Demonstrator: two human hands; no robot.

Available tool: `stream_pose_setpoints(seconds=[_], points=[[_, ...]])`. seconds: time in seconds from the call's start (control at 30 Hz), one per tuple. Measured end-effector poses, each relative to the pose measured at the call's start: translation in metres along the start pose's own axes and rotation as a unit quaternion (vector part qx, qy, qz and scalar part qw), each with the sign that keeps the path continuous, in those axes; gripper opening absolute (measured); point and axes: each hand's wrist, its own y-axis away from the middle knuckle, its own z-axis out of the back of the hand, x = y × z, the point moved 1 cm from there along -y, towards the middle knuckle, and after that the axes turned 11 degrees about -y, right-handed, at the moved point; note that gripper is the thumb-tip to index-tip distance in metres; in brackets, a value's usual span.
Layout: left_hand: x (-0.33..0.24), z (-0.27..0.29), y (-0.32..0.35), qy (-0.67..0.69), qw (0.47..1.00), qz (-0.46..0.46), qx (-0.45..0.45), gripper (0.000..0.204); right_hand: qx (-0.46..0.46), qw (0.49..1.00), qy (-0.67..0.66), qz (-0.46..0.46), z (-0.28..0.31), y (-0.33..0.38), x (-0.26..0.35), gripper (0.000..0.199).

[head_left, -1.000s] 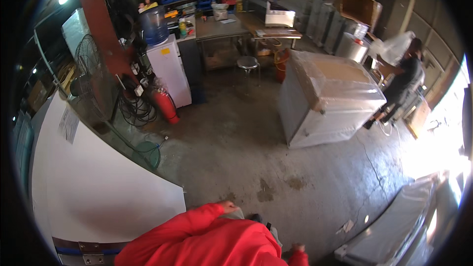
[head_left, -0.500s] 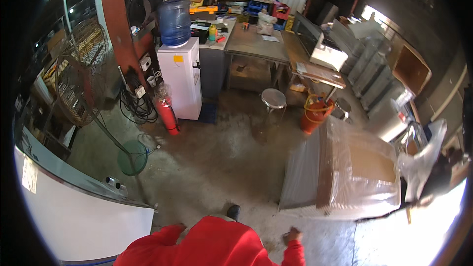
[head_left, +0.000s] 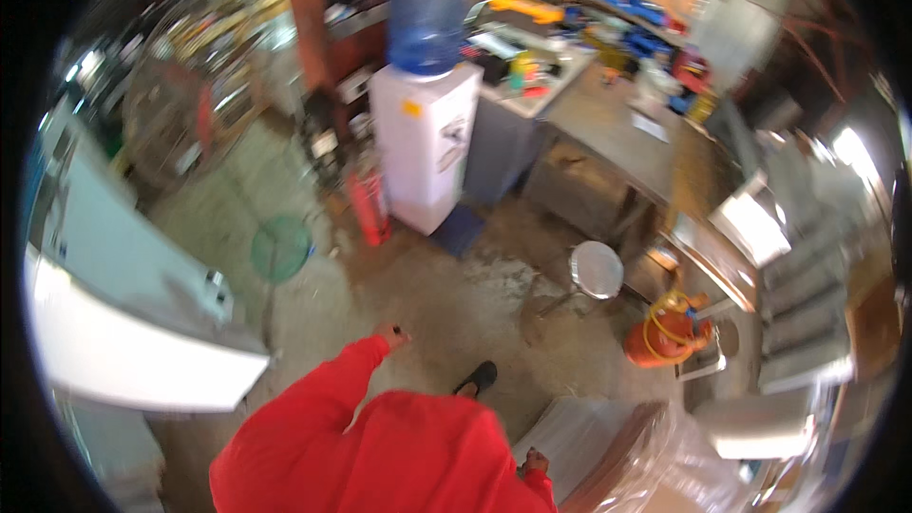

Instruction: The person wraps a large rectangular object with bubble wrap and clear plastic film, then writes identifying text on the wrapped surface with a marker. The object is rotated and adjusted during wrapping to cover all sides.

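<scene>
My left hand (head_left: 392, 335) hangs out in front of my red sleeve, above the concrete floor. It is small and smeared by motion, and no held object can be made out. My right hand (head_left: 535, 462) is low beside my body, near the edge of a large box wrapped in clear plastic (head_left: 655, 461). Its fingers look bent, but blur hides whether they hold anything. One dark shoe (head_left: 477, 378) shows on the floor between my hands.
Ahead stand a white water dispenser (head_left: 418, 147) with a blue bottle (head_left: 427, 24), a red fire extinguisher (head_left: 368, 209) and a metal worktable (head_left: 617, 133). A round stool (head_left: 597, 271) and an orange bucket (head_left: 665, 334) are to the right. On the left are a pedestal fan (head_left: 166, 123) and a white panel (head_left: 133, 347).
The view has turned left and moved forward, so the dispenser, stool and bucket appear nearer and further right. My left arm has swung forward; my right hand now sits beside the wrapped box.
</scene>
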Motion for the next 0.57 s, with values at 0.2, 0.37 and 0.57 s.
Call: stream_pose_setpoints(seconds=[0.2, 0.37, 0.57], points=[[0.070, -0.008, -0.001, -0.028, 0.981, 0.190, -0.017, 0.038, 0.037, 0.999, 0.024, -0.016, 0.003, -0.181, 0.101, 0.033], [0.062, -0.077, 0.013, -0.043, 0.964, 0.255, 0.063, 0.036, 0.098, 0.984, 0.084, 0.124, -0.016, -0.272, 0.262, 0.036], [-0.022, -0.058, -0.101, 0.102, 0.981, 0.160, -0.050, 0.041, 0.152, 0.957, -0.062, 0.238, -0.076, -0.277, 0.439, 0.037]])
